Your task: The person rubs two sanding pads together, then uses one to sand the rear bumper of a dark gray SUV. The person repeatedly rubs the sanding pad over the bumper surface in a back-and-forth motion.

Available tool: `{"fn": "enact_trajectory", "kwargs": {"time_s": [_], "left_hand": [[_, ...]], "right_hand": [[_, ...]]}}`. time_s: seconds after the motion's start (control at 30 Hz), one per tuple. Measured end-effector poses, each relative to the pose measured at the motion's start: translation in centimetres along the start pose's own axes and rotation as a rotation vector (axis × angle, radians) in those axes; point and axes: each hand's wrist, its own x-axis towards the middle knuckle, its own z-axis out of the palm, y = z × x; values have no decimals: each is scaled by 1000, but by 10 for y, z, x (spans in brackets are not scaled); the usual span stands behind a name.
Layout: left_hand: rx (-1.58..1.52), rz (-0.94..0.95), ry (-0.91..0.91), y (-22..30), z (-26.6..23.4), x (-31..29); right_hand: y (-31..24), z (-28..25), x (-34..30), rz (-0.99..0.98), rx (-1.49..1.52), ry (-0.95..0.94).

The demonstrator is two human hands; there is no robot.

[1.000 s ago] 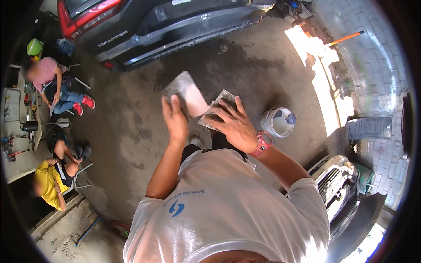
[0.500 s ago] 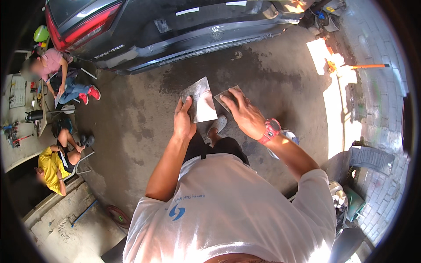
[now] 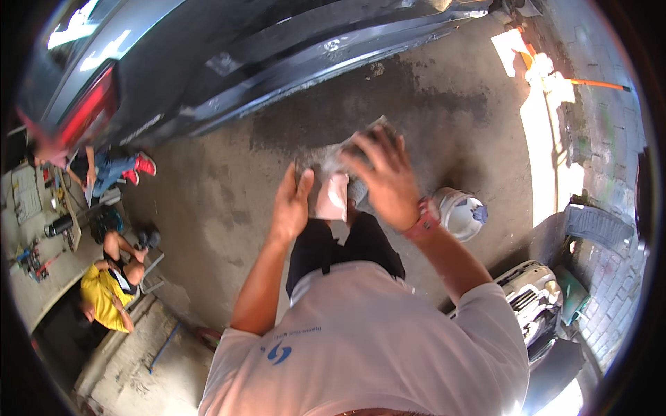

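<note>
My left hand (image 3: 290,208) grips a flat, thin metal plate (image 3: 323,161) by its left edge, thumb on top. A smear of pale pink paste (image 3: 331,197) lies on its near part. Over the plate's far right side is my right hand (image 3: 387,179), fingers spread along a thin, flat spreader (image 3: 381,126). Motion blurs the spreader, and the hand hides most of it. Whether the spreader touches the plate is hard to tell. A red watch (image 3: 424,218) is on my right wrist.
Ahead stands a dark car (image 3: 229,66) with dull patches on its bumper. A white bucket (image 3: 463,216) with a blue cloth is at right. At left, one person in a yellow shirt (image 3: 107,297) and another in jeans (image 3: 114,166) sit by a table (image 3: 35,277).
My right hand has come in over the plate, its fingers spreading. The plate has tilted. My view has turned, bringing the bucket out from behind my right arm.
</note>
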Motion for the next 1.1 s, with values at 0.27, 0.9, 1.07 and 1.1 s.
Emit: {"fn": "enact_trajectory", "kwargs": {"time_s": [0.27,0.9,1.07,1.1], "left_hand": [[-666,-42,249,-170,58,169],[-1196,-38,-262,-391,155,368],[-1126,19,-313,-381,149,334],[-1121,21,-313,-380,149,329]], "right_hand": [[50,177,-3,-187,118,-487],[213,493,-13,456,765,316],[178,541,4,731,1898,390],[166,553,8,748,1957,310]]}}
